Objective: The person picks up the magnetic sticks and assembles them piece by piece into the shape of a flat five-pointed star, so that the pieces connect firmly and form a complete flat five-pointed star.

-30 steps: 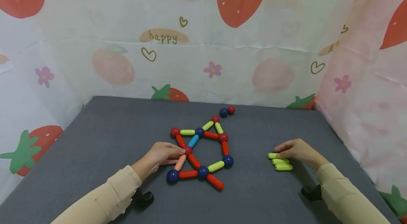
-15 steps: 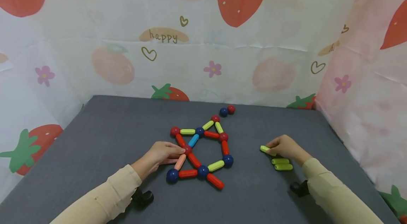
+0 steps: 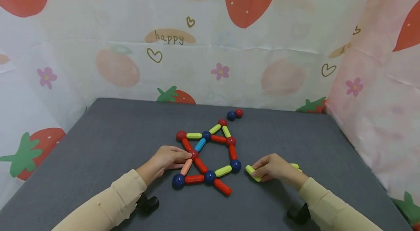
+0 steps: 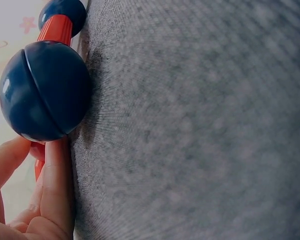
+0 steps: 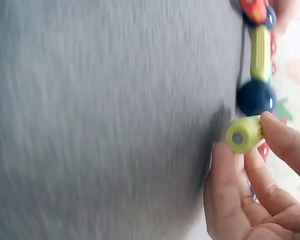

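Note:
On the grey table lies a flat figure of magnetic sticks and balls. My left hand [image 3: 167, 159] pinches the red ball [image 3: 194, 154] on its left side; in the left wrist view a large blue ball [image 4: 45, 90] hides most of that pinch. My right hand [image 3: 273, 168] holds a yellow-green magnetic stick [image 3: 252, 173] between thumb and fingers, a short way right of the figure's right blue ball [image 3: 235, 165]. The stick's end, with a grey metal dot, faces the right wrist camera. A red stick [image 3: 222, 187] juts from the lower blue ball [image 3: 210, 177], its outer end unattached.
Spare yellow-green sticks [image 3: 296, 166] lie behind my right hand, mostly hidden by it. A loose blue ball [image 3: 231, 116] and red ball [image 3: 239, 113] touch each other beyond the figure. A strawberry-printed curtain [image 3: 210, 63] hangs along the table's back and sides.
My right hand has lifted one yellow-green stick from the row of spares and carried it left toward the figure. My left hand stays on the red ball, and the figure looks the same.

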The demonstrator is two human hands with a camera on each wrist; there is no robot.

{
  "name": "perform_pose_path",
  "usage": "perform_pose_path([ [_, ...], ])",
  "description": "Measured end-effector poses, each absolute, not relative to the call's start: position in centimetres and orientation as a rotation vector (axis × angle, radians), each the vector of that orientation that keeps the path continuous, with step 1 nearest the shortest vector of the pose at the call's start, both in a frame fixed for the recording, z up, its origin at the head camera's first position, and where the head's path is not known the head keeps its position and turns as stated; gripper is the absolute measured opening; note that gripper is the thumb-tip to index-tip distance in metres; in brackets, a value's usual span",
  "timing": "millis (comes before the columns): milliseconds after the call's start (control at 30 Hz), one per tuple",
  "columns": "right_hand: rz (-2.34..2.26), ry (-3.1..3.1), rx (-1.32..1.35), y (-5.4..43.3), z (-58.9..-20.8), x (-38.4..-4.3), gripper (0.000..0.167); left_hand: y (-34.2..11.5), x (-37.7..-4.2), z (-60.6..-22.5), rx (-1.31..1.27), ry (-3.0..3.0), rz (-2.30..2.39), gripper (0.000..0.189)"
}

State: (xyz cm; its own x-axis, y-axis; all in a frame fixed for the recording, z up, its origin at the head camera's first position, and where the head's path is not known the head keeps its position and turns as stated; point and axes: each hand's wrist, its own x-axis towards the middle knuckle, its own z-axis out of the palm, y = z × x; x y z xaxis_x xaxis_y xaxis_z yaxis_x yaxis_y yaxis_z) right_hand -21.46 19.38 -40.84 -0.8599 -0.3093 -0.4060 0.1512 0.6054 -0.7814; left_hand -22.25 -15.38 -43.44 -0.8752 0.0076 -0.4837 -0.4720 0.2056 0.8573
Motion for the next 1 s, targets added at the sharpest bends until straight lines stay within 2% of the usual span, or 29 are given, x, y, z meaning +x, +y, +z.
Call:
perform_pose_path([
  [400,-1.291,2.118,0.05,17.0,-41.4,-20.2,0.028,-15.3,-22.0,-43.2,-0.434,2.103,1.721,0.034],
  [733,-1.319,2.098,0.059,16.6,-41.5,-20.3,0.024,-15.2,-22.2,-43.4,-0.439,2.113,1.714,0.032],
  [1000,-1.4,2.174,0.059,16.4,-41.6,-21.6,0.037,-15.3,-22.0,-43.2,-0.422,2.128,1.705,0.034],
])
